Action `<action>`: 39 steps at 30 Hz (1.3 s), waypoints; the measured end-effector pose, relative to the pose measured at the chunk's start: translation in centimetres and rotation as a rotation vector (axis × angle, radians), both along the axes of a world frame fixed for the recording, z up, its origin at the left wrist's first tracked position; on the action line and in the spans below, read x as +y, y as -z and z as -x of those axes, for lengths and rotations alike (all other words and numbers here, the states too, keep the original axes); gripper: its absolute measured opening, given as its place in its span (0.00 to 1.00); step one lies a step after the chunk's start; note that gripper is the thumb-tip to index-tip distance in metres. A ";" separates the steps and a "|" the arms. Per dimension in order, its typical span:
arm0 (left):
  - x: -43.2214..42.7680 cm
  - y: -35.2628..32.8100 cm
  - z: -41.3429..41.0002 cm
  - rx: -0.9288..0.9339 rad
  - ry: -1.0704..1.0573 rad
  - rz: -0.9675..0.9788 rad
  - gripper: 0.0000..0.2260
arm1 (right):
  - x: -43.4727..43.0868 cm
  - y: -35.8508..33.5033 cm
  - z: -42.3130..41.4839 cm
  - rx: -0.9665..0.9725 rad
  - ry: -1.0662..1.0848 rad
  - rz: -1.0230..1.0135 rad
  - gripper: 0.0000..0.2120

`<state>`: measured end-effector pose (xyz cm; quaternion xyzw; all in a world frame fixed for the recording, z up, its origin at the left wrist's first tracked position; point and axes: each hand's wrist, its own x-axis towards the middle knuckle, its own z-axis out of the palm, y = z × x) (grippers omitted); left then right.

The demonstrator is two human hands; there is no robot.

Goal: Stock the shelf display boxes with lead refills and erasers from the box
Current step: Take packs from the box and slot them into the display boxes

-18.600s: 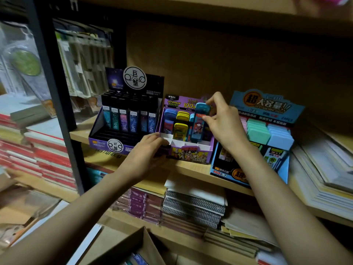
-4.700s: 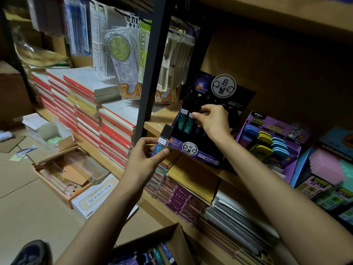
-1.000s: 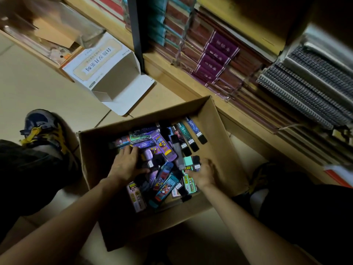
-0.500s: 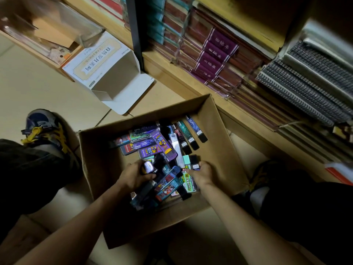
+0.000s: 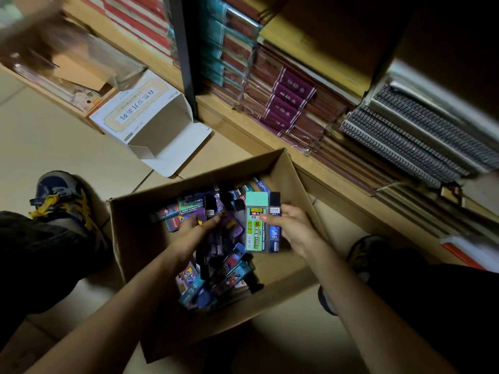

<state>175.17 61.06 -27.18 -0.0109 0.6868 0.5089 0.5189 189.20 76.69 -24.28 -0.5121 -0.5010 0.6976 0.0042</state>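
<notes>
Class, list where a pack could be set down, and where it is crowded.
Free: floor between shoe and white box; bare cardboard in the carton beside the right hand. Crowded: the heap of packs around the left hand.

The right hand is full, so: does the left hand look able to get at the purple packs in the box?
Likely yes. The left hand is down in the open cardboard box, right at the purple packs; the right hand holds its two refill cases aside.
</notes>
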 end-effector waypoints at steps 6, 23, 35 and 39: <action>1.5 -3.5 -0.9 -0.286 -0.011 -0.186 0.12 | -0.4 -4.1 1.8 0.088 -0.083 0.020 0.11; 3.1 -16.8 0.8 -0.094 0.058 -0.474 0.18 | -0.9 -18.2 4.1 0.315 -0.110 -0.350 0.05; 8.1 -28.8 6.2 0.167 0.086 -0.615 0.17 | 4.6 -31.7 7.4 0.365 -0.157 -0.681 0.06; 8.6 -31.6 7.9 0.227 0.060 -0.655 0.18 | 6.5 -36.2 8.2 0.395 -0.103 -0.761 0.06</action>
